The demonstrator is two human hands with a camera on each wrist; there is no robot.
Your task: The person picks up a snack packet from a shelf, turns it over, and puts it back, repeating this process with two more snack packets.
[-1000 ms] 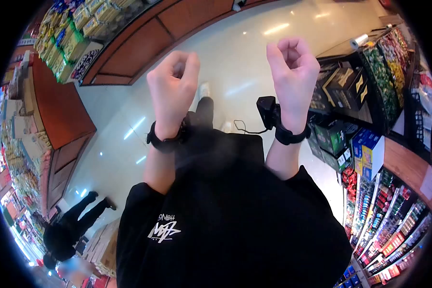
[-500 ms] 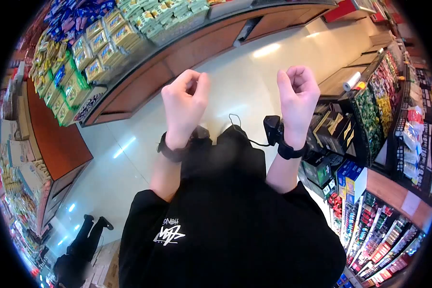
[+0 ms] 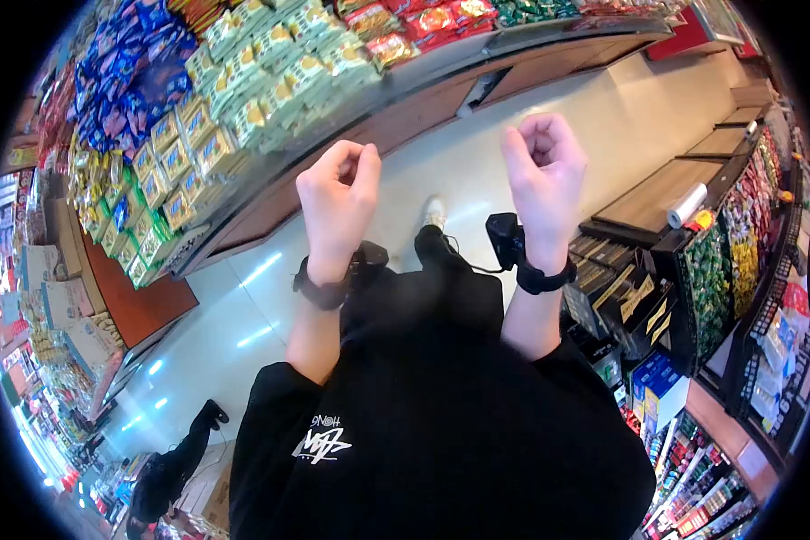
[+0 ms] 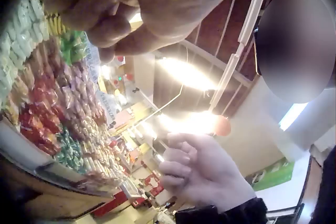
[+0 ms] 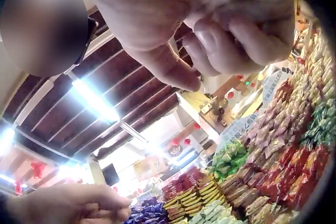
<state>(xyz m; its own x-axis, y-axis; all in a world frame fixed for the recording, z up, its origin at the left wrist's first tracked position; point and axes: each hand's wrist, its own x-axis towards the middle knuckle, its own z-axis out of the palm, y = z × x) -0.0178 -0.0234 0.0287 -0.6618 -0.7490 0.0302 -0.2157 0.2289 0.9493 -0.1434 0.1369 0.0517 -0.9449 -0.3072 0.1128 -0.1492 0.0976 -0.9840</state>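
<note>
My left hand [image 3: 339,193] is raised in front of my body in the head view, its fingers loosely curled and holding nothing. At about the same height, my right hand [image 3: 544,175] is held up with loosely bent fingers, also without anything in it. A gap of floor separates the two hands. Nearest to the left hand in that view is the candy counter [image 3: 405,112], piled with wrapped packets. Both wrist views show curled fingers close up, with the opposite hand further off. Each wrist wears a black strap with a small camera.
Pale mint packets [image 3: 279,76] and blue packets [image 3: 130,76] fill the counter ahead. Black boxes [image 3: 634,292] and bagged sweets [image 3: 706,297] stand to the right. Shiny floor [image 3: 234,310] runs between the displays. Another person [image 3: 175,468] in dark clothes is at lower left.
The view has shifted so that more of the piled candy counter shows ahead. Both hands stay raised with the same loose curl. A white shoe now shows below, between the hands.
</note>
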